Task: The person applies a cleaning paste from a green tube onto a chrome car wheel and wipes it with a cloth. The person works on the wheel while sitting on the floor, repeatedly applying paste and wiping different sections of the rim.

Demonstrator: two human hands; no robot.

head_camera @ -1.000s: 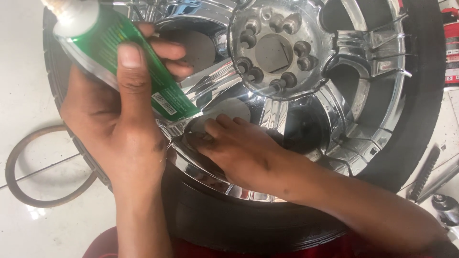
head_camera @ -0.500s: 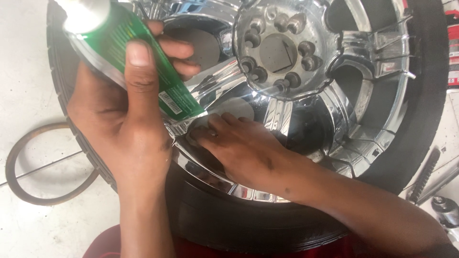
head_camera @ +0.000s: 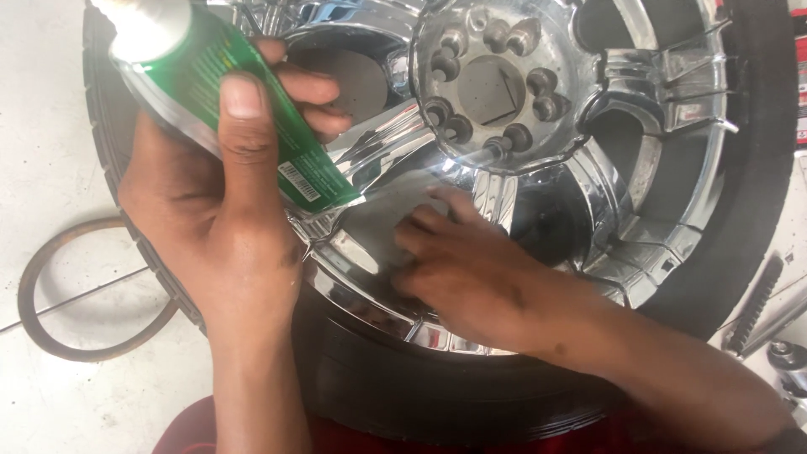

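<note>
My left hand [head_camera: 210, 227] grips a green tube [head_camera: 227, 118] with a white cap end at the upper left, thumb pressed along its side; the crimped end points down at the rim. My right hand [head_camera: 462, 269] rests flat on a spoke of the chrome wheel [head_camera: 521, 92], fingers spread and pressing near the rim's lower left edge; it holds nothing I can see. The wheel sits in a black tyre [head_camera: 437, 395] lying flat, with lug holes around its hub.
A brown rubber ring [head_camera: 50, 336] lies on the pale floor at the left. Metal tools [head_camera: 773, 311] lie at the right edge beside the tyre. Something red shows at the bottom under the tyre.
My right hand has slid right and up along the spoke. The left hand with the tube has shifted slightly; the view has moved a little closer.
</note>
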